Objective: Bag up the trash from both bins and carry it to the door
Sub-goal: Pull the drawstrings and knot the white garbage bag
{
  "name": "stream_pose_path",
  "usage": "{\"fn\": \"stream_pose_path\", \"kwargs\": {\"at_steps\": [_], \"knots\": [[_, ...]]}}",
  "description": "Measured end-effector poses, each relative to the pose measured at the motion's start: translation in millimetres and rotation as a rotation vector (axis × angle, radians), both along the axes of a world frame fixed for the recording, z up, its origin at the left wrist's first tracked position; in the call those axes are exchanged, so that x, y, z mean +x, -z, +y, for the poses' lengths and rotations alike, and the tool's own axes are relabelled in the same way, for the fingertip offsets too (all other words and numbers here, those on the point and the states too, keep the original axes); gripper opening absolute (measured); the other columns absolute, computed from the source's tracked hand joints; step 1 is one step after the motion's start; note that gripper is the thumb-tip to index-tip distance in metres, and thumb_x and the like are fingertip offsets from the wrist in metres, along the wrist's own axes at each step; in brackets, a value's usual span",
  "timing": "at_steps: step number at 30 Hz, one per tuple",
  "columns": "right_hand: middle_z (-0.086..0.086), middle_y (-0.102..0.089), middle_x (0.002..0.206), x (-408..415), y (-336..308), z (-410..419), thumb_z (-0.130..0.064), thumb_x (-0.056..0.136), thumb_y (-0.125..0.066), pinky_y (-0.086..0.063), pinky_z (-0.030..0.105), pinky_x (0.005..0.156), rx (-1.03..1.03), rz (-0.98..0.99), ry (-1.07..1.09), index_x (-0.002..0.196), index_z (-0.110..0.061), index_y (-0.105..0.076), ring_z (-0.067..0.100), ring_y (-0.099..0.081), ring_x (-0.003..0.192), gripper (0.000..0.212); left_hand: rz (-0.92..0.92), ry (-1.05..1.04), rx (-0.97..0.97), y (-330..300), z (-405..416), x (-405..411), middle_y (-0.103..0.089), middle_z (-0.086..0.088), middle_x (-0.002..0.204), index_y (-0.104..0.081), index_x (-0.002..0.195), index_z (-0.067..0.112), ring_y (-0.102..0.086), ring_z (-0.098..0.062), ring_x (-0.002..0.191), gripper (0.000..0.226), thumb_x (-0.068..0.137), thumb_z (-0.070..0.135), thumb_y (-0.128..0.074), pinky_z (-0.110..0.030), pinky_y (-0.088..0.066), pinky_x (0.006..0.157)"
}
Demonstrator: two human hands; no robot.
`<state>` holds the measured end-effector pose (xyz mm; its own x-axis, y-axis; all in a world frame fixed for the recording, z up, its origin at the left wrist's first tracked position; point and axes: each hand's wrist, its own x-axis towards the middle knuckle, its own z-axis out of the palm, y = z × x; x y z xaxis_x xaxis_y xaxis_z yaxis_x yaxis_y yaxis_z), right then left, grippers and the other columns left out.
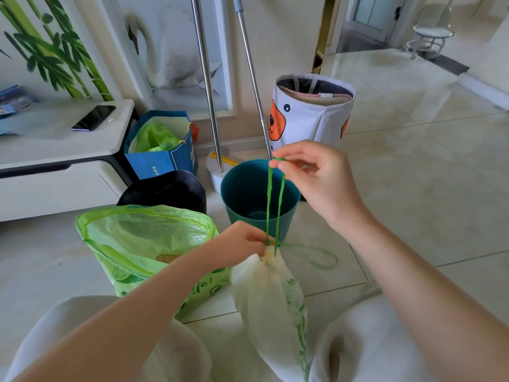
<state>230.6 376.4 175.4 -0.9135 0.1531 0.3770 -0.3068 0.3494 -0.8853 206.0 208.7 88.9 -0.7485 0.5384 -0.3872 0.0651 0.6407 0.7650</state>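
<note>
A white trash bag (275,293) with green print hangs between my knees, its neck gathered tight. My left hand (242,244) pinches that neck. My right hand (311,172) holds the green drawstring (268,199) pulled straight up from the neck; a second loop of string (319,256) lies to the right. Behind the string stands a teal bin (237,194), with no liner in it. An open green trash bag (143,244) stands at my left with something brown inside. A black-lined bin (165,191) sits behind the green bag.
A blue paper bag (159,161) holding green plastic stands by a low white cabinet (55,172) with a phone (93,117) on top. Two metal poles (206,86) lean on the wall. A white fabric basket (311,114) stands behind the teal bin. Tiled floor runs right toward a doorway.
</note>
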Motion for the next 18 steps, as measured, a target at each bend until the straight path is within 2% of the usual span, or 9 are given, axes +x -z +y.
{"fn": "stream_pose_path", "kwargs": {"at_steps": [2, 3, 5, 8, 11, 13, 14, 16, 18], "knots": [[-0.003, -0.075, 0.086, -1, 2, -5, -0.004, 0.086, -0.062, -0.057, 0.038, 0.081, 0.036, 0.023, 0.007, 0.091, -0.019, -0.07, 0.007, -0.071, 0.085, 0.017, 0.022, 0.041, 0.004, 4, 3, 4, -0.07, 0.002, 0.068, -0.076, 0.094, 0.021, -0.055, -0.004, 0.057, 0.02, 0.08, 0.021, -0.062, -0.017, -0.049, 0.063], [-0.003, -0.075, 0.087, -2, 4, -7, -0.006, 0.086, -0.062, -0.057, 0.036, 0.08, 0.061, 0.039, 0.015, 0.093, -0.018, -0.07, 0.008, -0.071, 0.085, 0.016, 0.039, 0.052, -0.007, 7, 4, 5, -0.073, -0.005, 0.076, -0.076, 0.091, 0.025, -0.061, -0.011, 0.066, 0.019, 0.077, 0.031, -0.065, -0.029, -0.054, 0.073], [-0.003, -0.073, 0.091, -5, 8, -9, -0.008, 0.087, -0.062, -0.057, 0.033, 0.075, 0.13, 0.066, 0.02, 0.099, -0.016, -0.07, 0.009, -0.068, 0.084, 0.017, 0.079, 0.031, -0.043, 10, 5, 5, -0.072, -0.013, 0.085, -0.075, 0.084, 0.021, -0.061, -0.015, 0.07, 0.024, 0.075, 0.043, -0.068, -0.036, -0.053, 0.076], [-0.004, -0.068, 0.095, -12, 15, -7, -0.006, 0.086, -0.061, -0.057, 0.029, 0.072, 0.192, 0.07, 0.013, 0.107, -0.015, -0.068, 0.007, -0.064, 0.082, 0.024, 0.101, 0.007, -0.067, 9, 6, 5, -0.068, -0.01, 0.074, -0.075, 0.079, 0.018, -0.053, -0.009, 0.064, 0.022, 0.081, 0.039, -0.067, -0.029, -0.048, 0.064], [-0.002, -0.064, 0.1, -18, 26, 0, -0.007, 0.086, -0.061, -0.056, 0.022, 0.073, 0.194, 0.013, 0.071, 0.116, -0.014, -0.062, 0.002, -0.064, 0.078, 0.031, 0.051, 0.002, -0.007, 5, 4, 6, -0.062, 0.007, 0.065, -0.077, 0.084, 0.016, -0.046, 0.002, 0.047, 0.022, 0.087, 0.032, -0.063, -0.011, -0.035, 0.046], [-0.001, -0.06, 0.103, -18, 37, 3, -0.012, 0.087, -0.062, -0.048, 0.013, 0.069, 0.217, -0.119, 0.132, 0.126, -0.015, -0.052, 0.0, -0.062, 0.071, 0.04, 0.011, -0.055, 0.045, 5, 1, 4, -0.061, 0.007, 0.064, -0.077, 0.086, 0.013, -0.045, 0.003, 0.043, 0.023, 0.09, 0.03, -0.062, -0.01, -0.035, 0.05], [-0.001, -0.059, 0.104, -17, 44, 4, -0.014, 0.088, -0.062, -0.046, 0.014, 0.068, 0.25, -0.22, 0.127, 0.129, -0.015, -0.048, 0.001, -0.061, 0.07, 0.043, -0.012, -0.078, 0.066, 4, 0, 3, -0.062, 0.006, 0.064, -0.077, 0.085, 0.013, -0.046, 0.003, 0.047, 0.022, 0.09, 0.029, -0.062, -0.013, -0.039, 0.057], [-0.001, -0.063, 0.103, -13, 59, 7, -0.019, 0.087, -0.062, -0.049, 0.024, 0.079, 0.389, -0.452, -0.044, 0.125, -0.017, -0.051, 0.009, -0.062, 0.079, 0.039, -0.063, -0.106, 0.111, 6, -4, 0, -0.064, 0.004, 0.066, -0.077, 0.083, 0.015, -0.052, -0.005, 0.062, 0.021, 0.09, 0.027, -0.062, -0.021, -0.044, 0.068], [-0.005, -0.068, 0.099, -5, 71, 5, -0.033, 0.086, -0.061, -0.053, 0.035, 0.085, 0.548, -0.644, -0.299, 0.109, -0.022, -0.062, 0.011, -0.064, 0.089, 0.025, -0.099, -0.122, 0.141, 7, -8, -2, -0.066, 0.003, 0.067, -0.076, 0.08, 0.017, -0.054, -0.01, 0.067, 0.02, 0.091, 0.026, -0.061, -0.023, -0.047, 0.07]]}}
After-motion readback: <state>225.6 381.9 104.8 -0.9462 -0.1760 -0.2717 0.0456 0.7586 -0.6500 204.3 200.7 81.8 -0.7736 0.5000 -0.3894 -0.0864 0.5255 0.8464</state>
